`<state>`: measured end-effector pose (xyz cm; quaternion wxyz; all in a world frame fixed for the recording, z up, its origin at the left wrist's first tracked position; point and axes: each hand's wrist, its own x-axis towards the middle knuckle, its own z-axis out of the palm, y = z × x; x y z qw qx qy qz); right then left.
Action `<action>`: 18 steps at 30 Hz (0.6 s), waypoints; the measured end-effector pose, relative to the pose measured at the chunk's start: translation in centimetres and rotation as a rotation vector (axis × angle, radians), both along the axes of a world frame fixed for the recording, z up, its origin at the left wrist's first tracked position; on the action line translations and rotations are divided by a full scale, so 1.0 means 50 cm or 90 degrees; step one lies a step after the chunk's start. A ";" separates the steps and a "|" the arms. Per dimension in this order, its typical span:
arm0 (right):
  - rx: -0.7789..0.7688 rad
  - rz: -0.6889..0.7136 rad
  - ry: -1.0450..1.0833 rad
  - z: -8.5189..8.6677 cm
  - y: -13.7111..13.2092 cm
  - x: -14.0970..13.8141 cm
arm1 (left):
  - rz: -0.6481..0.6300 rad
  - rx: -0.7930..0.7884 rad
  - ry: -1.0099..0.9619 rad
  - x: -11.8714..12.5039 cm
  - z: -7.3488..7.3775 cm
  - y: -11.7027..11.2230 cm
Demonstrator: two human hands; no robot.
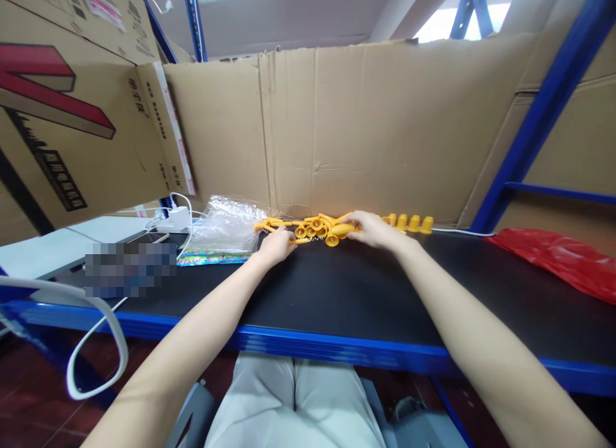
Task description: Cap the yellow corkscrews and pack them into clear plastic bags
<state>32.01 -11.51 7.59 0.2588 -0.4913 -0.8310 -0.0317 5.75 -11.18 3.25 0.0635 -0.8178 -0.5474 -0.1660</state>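
A cluster of small yellow plastic trumpet-shaped pieces (315, 228) lies at the back of the black worktop (337, 287), against a cardboard wall. A row of several more yellow pieces (409, 223) stands to the right of it. My left hand (276, 244) rests on the worktop at the cluster's left end, fingers curled onto a yellow piece. My right hand (370, 230) is closed around a yellow piece (341, 230) at the cluster's right side. Both arms reach far forward.
A clear plastic bag (226, 226) over a colourful card lies left of the cluster. A white charger (177, 218) with cables sits further left. A red plastic bag (558, 258) lies at the right. Cardboard sheets (360, 127) wall the back. Blue shelf posts (539, 127) frame the bench.
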 end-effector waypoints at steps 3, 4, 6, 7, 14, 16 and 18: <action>-0.026 0.018 -0.084 -0.023 -0.006 -0.021 | -0.004 -0.004 0.000 0.002 0.001 -0.001; -0.021 0.017 -0.092 -0.030 -0.003 -0.023 | -0.005 -0.002 0.001 0.002 0.002 -0.002; -0.010 0.015 -0.088 -0.039 0.002 -0.023 | -0.007 -0.001 0.004 0.002 0.002 -0.002; -0.008 0.017 -0.082 -0.042 0.004 -0.023 | -0.008 0.001 0.005 0.002 0.002 -0.002; -0.047 0.051 -0.018 -0.041 -0.001 -0.033 | -0.022 0.003 -0.006 0.000 -0.001 0.004; -0.050 0.043 -0.007 -0.041 0.002 -0.031 | -0.022 -0.004 -0.008 0.000 -0.002 0.006; -0.046 0.028 0.004 -0.041 0.007 -0.026 | -0.018 -0.010 -0.010 -0.001 -0.001 0.007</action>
